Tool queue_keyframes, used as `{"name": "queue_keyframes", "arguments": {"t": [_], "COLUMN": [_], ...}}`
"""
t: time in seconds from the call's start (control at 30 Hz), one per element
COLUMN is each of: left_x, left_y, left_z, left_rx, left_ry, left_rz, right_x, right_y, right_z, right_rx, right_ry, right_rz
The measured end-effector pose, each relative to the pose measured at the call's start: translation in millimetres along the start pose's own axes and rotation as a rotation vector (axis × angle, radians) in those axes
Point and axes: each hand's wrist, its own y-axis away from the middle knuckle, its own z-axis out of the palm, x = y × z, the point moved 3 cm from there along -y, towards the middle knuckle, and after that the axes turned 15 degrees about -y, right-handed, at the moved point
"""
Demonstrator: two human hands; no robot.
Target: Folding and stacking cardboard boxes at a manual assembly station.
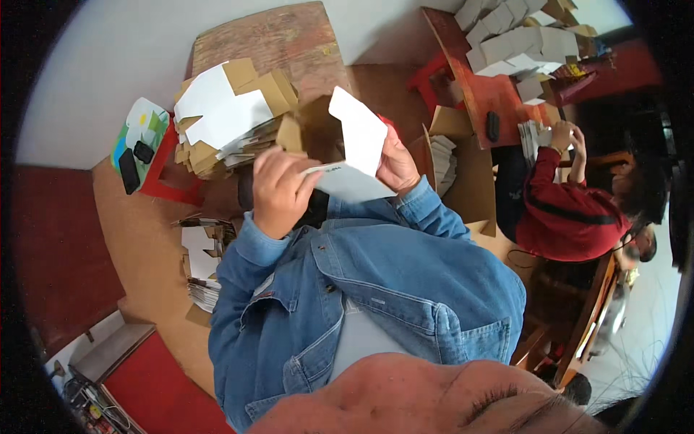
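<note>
The left hand's (278, 194) fingers are pinching a half-folded white carton (354, 182) at its left end; the right hand (399, 165) is gripping its right side. They're holding it up before the denim jacket (390, 253). Leftward, I'm seeing flattened cartons (223, 108) lying piled; rightward, a cardboard box (476, 182) is standing open near a co-worker (571, 217) in red.

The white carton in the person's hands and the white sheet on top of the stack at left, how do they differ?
The white carton is folded, with panels at an angle; the top sheet lies spread out flat. The carton is held up by the right hand, with the left hand at its other end; the sheet rests on the stack, touched by neither hand. Both show white faces.
</note>
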Motion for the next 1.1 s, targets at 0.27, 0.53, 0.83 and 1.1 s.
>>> {"name": "queue_keyframes", "arguments": {"t": [0.27, 0.53, 0.83, 1.1], "left_x": [35.3, 52.8, 50.8, -16.3], "left_y": [2.7, 2.2, -45.4, -105.1], "left_z": [-1.7, 25.2, 23.3, 99.0], "left_rx": [-0.106, -0.331, -0.204, -0.182], "left_ry": [-0.197, -0.26, -0.353, -0.304], "left_rz": [0.221, 0.454, 0.559, 0.365], "right_x": [-18.7, -50.1, -60.8, -91.5], "right_y": [23.1, 6.0, -39.0, -153.8], "right_z": [-56.8, 100.5, 96.4, 54.2], "right_rx": [0.115, -0.324, 0.001, 0.054], "right_ry": [0.569, 1.674, 1.823, 2.035], "right_rz": [0.093, -0.133, -0.427, -0.608]}}
